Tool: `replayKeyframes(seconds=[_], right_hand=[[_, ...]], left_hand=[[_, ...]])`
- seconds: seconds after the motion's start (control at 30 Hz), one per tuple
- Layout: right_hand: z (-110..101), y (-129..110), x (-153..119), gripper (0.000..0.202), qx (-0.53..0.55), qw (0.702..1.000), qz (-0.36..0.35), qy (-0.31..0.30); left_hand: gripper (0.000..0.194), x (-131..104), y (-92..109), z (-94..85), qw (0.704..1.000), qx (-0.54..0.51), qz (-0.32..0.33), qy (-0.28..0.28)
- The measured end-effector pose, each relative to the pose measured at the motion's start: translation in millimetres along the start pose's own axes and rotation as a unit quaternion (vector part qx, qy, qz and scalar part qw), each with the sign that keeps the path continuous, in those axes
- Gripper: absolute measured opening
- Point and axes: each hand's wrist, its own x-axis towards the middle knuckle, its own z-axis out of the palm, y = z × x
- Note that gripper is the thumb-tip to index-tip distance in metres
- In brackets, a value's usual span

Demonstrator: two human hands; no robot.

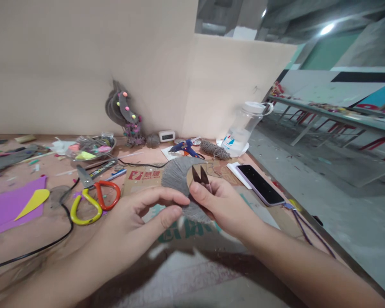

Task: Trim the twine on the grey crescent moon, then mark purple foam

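A crescent wrapped in grey yarn (176, 176) is held up in front of me, over a cardboard sheet (137, 182). My left hand (147, 216) has its thumb and forefinger closed at the crescent's lower left part; any loose strand between the tips is too small to see. My right hand (223, 205) grips a pair of small thread snips (201, 176), dark blades pointing up and apart. Its thumb lies by the crescent's inner edge, and its other fingers are mostly hidden behind.
Scissors (88, 192) with red and yellow handles lie left. Behind are a blue glue gun (184, 146), a grey yarn skein (214, 150), a plastic bowl (90, 155) and a water bottle (240, 128). A phone (259, 184) lies right; a black cord (69, 229) crosses the left side.
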Motion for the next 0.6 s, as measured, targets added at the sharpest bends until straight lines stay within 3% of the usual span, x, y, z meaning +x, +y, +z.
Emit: replayKeyframes(seconds=[0.17, 0.4, 0.6], right_hand=[[-3, -11, -5, 0.041, -0.047, 0.997, 0.017, -0.06], [4, -10, -7, 0.03, -0.034, 0.999, 0.02, -0.036], [1, -14, -11, 0.02, -0.169, 0.983, -0.072, -0.029]], left_hand=[[0.018, -1, 4, -3.8, 0.997, 0.002, 0.042, 0.07], [0.024, -4, 8, -0.6, 0.998, -0.026, 0.014, 0.061], [0.031, -3, 10, 0.8, 0.999, -0.006, -0.007, 0.048]])
